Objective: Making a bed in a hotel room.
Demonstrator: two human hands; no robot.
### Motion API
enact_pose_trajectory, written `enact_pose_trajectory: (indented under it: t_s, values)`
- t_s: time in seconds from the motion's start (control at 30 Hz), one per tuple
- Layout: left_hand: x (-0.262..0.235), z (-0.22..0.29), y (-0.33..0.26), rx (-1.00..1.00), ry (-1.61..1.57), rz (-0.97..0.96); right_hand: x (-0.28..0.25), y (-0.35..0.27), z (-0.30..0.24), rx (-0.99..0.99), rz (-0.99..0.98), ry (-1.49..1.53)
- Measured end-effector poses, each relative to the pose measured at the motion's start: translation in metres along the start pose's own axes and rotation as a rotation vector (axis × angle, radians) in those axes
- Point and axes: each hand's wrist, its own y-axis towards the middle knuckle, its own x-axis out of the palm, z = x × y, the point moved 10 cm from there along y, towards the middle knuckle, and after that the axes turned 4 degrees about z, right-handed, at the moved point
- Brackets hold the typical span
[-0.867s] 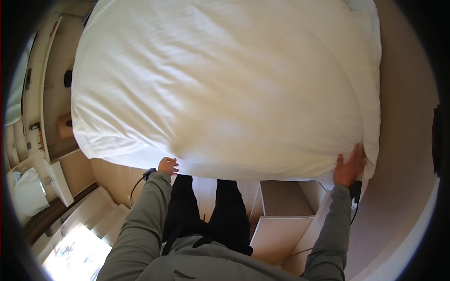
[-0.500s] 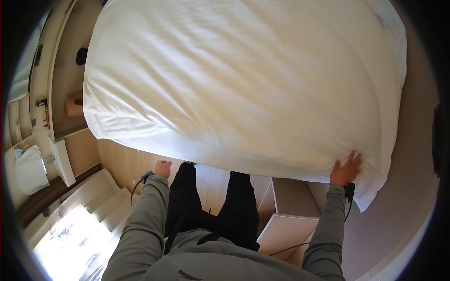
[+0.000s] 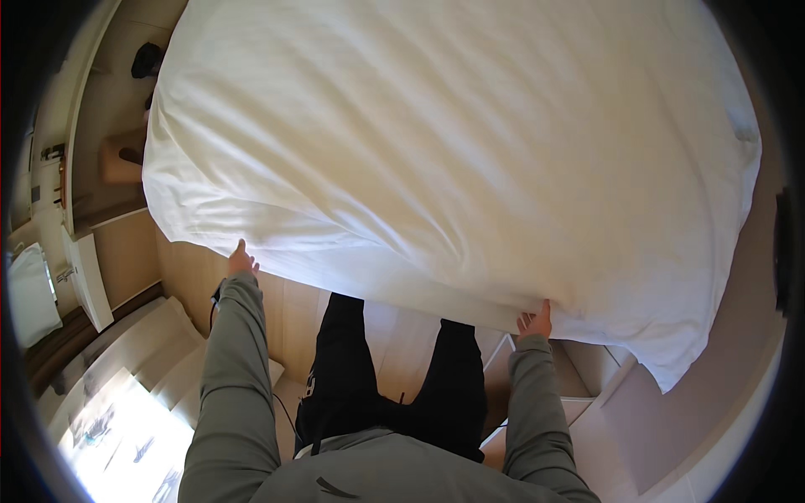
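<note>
A wide white duvet (image 3: 436,168) covers the bed in front of me, with long diagonal creases and a drooping near edge. At its near left edge is my left hand (image 3: 242,261), its thumb raised against the cloth and its fingers apart. Farther right along the same edge, my right hand (image 3: 535,321) touches the hanging side, thumb pointing up and fingers loosely bent. Neither hand visibly has the cloth pinched. Past my right hand, a duvet corner (image 3: 667,373) hangs down in a point.
To the right of my legs stands an open bedside cabinet (image 3: 579,369). A padded wall panel (image 3: 662,436) runs along the right. On the left are a shelf unit with a brown box (image 3: 123,158), an open white door (image 3: 88,277) and a pale curtain (image 3: 155,335) beside a bright window.
My right hand has slid left from the duvet's top near the corner to its near edge. My left hand has risen forward and left to the duvet edge.
</note>
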Motion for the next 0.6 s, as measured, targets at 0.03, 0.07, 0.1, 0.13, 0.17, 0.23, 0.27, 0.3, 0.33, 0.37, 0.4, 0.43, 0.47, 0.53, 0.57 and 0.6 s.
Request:
enact_pose_trajectory:
  t_s: [0.03, 0.07, 0.1, 0.13, 0.17, 0.23, 0.27, 0.3, 0.33, 0.37, 0.4, 0.43, 0.47, 0.53, 0.57, 0.6]
  values:
    - [-0.011, 0.033, 0.008, 0.015, -0.011, 0.04, 0.034, -0.02, 0.009, 0.007, -0.018, 0.006]
    - [-0.011, 0.056, 0.011, 0.021, -0.012, 0.043, 0.072, -0.035, 0.018, 0.021, -0.118, 0.15]
    - [-0.004, 0.066, 0.004, -0.028, -0.093, 0.086, 0.099, -0.047, 0.018, 0.026, -0.204, 0.292]
    - [0.006, 0.073, -0.006, -0.081, -0.172, 0.128, 0.114, -0.054, 0.016, 0.02, -0.192, 0.292]
    - [0.006, 0.082, -0.018, -0.139, -0.171, 0.189, 0.121, -0.059, 0.013, -0.033, -0.095, 0.321]
    - [0.009, 0.074, 0.02, -0.172, -0.188, 0.136, 0.121, -0.05, 0.02, -0.089, 0.014, 0.342]
    - [0.015, 0.068, 0.034, -0.199, -0.222, 0.076, 0.119, -0.032, 0.024, -0.063, -0.031, 0.551]
    - [0.011, 0.062, 0.05, -0.225, -0.254, 0.014, 0.119, -0.022, 0.028, -0.031, -0.074, 0.757]
    - [-0.004, 0.063, 0.067, -0.23, -0.251, 0.022, 0.12, -0.022, 0.034, -0.027, -0.069, 0.749]
    - [-0.01, 0.066, 0.075, -0.218, -0.198, -0.03, 0.125, -0.025, 0.034, -0.041, -0.141, 0.762]
    - [-0.013, 0.067, 0.081, -0.205, -0.148, -0.082, 0.13, -0.028, 0.032, -0.052, -0.215, 0.774]
    - [-0.029, 0.072, 0.088, -0.193, -0.168, -0.038, 0.128, -0.025, 0.034, -0.054, -0.213, 0.765]
    - [-0.024, 0.084, 0.065, -0.151, -0.239, -0.029, 0.113, -0.02, 0.024, -0.109, -0.195, 0.611]
    - [-0.062, 0.103, 0.091, -0.01, -0.529, -0.121, 0.111, -0.018, 0.036, -0.125, -0.209, 0.46]
    - [-0.086, 0.097, 0.093, -0.007, -0.531, -0.111, 0.093, -0.018, 0.057, -0.042, -0.114, 0.289]
    - [-0.102, 0.091, 0.091, 0.033, -0.366, -0.097, 0.075, -0.015, 0.066, 0.026, -0.019, 0.122]
